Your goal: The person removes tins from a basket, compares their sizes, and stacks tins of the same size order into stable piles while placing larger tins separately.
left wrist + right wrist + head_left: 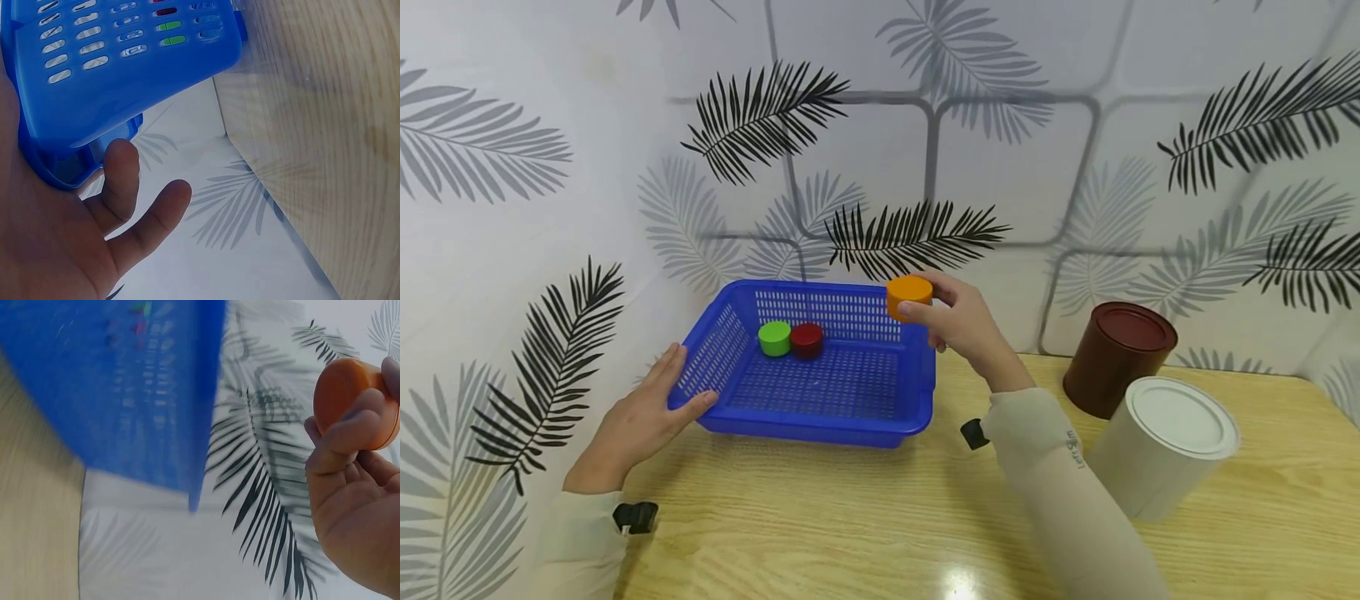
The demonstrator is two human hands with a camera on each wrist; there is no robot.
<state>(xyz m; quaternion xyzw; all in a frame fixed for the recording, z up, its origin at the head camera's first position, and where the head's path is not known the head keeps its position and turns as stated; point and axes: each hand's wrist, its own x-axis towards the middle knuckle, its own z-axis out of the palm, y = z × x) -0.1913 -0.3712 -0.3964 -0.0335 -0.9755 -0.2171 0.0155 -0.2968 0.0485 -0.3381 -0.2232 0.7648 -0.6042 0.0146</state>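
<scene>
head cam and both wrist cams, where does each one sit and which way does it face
Head: worn on the head, facing forward and down at the blue basket; left hand, right hand and sleeved forearms show.
Left wrist: on that wrist, facing the blue basket's slotted side and the wooden table; only the left hand shows.
Right wrist: on that wrist, facing the orange piece, the blue basket blurred alongside; only the right hand shows.
Shared: head and right wrist views both show the right hand holding the orange piece.

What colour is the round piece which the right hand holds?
Orange; the piece shows best in head view.
</scene>
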